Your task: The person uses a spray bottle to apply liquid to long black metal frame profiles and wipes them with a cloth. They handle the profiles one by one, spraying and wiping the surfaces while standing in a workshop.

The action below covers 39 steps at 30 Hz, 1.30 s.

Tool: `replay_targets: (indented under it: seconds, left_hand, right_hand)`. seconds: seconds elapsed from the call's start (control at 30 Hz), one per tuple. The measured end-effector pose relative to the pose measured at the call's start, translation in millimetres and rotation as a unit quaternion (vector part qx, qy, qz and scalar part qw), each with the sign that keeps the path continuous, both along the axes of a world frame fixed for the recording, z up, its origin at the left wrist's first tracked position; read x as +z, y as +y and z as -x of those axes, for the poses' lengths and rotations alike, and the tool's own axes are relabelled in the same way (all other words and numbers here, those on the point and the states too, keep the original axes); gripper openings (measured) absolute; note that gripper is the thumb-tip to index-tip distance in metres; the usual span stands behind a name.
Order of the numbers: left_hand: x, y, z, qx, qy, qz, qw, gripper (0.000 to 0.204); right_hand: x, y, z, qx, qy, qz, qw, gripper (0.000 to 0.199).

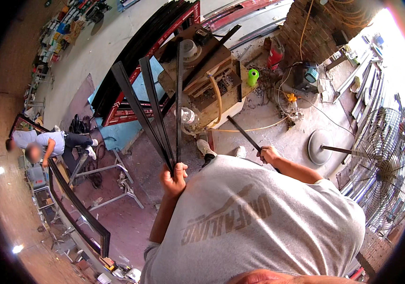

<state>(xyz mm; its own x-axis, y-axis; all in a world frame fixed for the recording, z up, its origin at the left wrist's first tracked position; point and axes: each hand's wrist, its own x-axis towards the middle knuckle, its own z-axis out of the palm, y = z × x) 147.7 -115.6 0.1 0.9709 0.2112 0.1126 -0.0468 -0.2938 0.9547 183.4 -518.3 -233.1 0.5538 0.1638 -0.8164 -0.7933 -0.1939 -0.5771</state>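
My left hand [174, 179] is closed round the lower ends of three long black profile bars [154, 111], which fan out upward and away from me. A shorter black bar [243, 129] is gripped in my right hand [270, 155]; it slants away to the left toward the foot of the worktable. Just beyond both hands stands a wooden worktable [234, 105], littered with dark scraps and carrying a small machine [190, 49]. A tan hose [218, 97] arches over its near side. Beside the bars, a clear plastic bottle [188, 115] is at the table's left edge.
Stacked black frames [138, 52] lean behind the table. A bright green container [253, 75] and a red cylinder [275, 56] are to its right. A large caged fan [381, 168] stands at right, near cables. Two people [53, 142] work at far left by a long black frame [81, 208].
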Motion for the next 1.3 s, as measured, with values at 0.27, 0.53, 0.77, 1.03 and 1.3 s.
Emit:
replay_targets:
  seconds: [0.27,0.53,0.77,1.03,1.3]
  left_hand:
    - [-1,-2,-5,-0.003,0.016,-0.007,1.0,0.021]
    - [-6,2,-5,-0.017,0.019,-0.018,1.0,0.021]
    - [-7,5,-4,-0.016,0.032,-0.042,0.998,0.024]
    - [-9,11,4,-0.008,0.028,-0.071,0.997,0.022]
    - [-20,24,-10,-0.007,-0.043,-0.086,0.995,0.016]
  right_hand:
    - [17,32,-47,-0.057,-0.067,-0.001,0.996,0.066]
    - [26,59,-87,-0.001,-0.062,0.065,0.996,0.066]
    - [32,72,-94,0.008,-0.036,0.122,0.992,0.066]
    - [47,76,-103,0.056,-0.045,0.165,0.984,0.048]
    - [57,73,-108,-0.01,-0.041,0.102,0.994,0.057]
